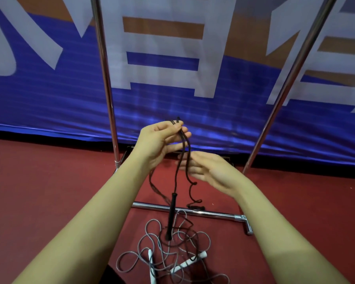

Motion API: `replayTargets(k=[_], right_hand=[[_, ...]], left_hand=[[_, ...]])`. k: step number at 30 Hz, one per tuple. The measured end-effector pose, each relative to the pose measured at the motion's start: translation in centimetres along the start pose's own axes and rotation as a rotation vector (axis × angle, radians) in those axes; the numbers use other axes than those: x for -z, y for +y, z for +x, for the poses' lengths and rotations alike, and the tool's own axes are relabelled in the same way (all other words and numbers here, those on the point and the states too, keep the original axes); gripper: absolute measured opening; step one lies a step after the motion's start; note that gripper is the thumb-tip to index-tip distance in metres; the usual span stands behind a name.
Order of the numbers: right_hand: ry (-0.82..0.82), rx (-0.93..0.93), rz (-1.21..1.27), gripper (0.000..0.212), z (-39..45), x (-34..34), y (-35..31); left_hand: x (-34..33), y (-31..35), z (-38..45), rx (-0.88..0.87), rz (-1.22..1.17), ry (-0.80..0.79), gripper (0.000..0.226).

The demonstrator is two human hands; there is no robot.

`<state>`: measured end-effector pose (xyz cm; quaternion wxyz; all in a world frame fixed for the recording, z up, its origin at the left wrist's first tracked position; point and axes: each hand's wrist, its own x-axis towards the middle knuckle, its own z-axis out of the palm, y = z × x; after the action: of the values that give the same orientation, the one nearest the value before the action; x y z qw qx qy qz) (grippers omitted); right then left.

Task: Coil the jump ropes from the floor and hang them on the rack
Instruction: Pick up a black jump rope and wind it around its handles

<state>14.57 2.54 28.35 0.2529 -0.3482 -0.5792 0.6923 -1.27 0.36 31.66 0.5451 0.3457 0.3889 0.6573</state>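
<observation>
The left hand (160,140) pinched several gathered loops of the black jump rope (184,160), its handle (171,216) dangling; the right hand (209,171) was spread beside the strands. The grey rope (152,242) lay uncoiled on the floor (49,191) near the rack (193,211)'s base bar, so nothing seemed hung yet.

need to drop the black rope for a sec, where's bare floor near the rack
Bare red floor lies left of the rack's left pole, and more lies right of the base bar's end. It is crowded below that bar, where the grey rope tangles under the black handle.
</observation>
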Motion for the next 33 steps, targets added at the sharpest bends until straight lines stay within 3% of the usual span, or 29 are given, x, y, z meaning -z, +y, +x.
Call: replayTargets(k=[2,12,15,18,22,29,33], right_hand=[[-0.078,0.002,-0.096,0.018,-0.1,-0.4,0.0],[-0.166,0.074,-0.106,0.008,-0.5,-1.4,-0.6],[-0.099,0.126,-0.083,0.011,-0.9,-1.3,-1.1],[0.029,0.219,0.018,0.008,-1.1,-0.7,-1.7],[0.195,0.32,0.257,0.012,-1.2,0.4,-2.6],[0.371,0.401,0.455,0.016,-1.4,2.0,-3.3],[0.377,0.37,0.48,0.016,-1.4,2.2,-3.4]], left_hand=[[0.3,0.1,0.1,-0.014,-0.015,0.047,0.011],[1.1,0.2,0.6,-0.067,-0.025,0.168,0.009],[1.3,0.1,0.7,-0.053,-0.043,0.187,0.013],[1.0,0.0,0.6,0.123,-0.019,0.1,0.026],[-0.2,-1.2,-0.4,0.316,0.302,-0.139,0.028],[-0.3,-2.9,-1.4,0.172,0.563,-0.414,0.015],[-0.7,-2.9,-1.3,0.099,0.35,-0.356,0.024]])
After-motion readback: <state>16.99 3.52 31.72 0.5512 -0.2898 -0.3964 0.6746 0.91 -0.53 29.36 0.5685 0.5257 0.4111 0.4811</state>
